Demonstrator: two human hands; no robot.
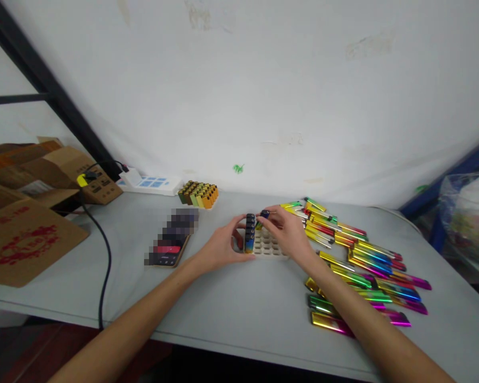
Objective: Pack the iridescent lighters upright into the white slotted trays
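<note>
A white tray with rows of slots lies on the table between my hands. Along its left side stands a row of dark-topped, blue-bodied devices. My left hand curves around that row and the tray's left edge, fingers behind and thumb in front. Pinched in my right hand, over the back of the tray, is a dark-topped device. Shiny multicoloured devices lie in a loose pile right of the tray, partly beneath my right forearm.
A filled block of yellow and green devices stands near the wall. A phone lies to the left, beside a black cable, a white power strip and cardboard boxes. A plastic bag is at the far right.
</note>
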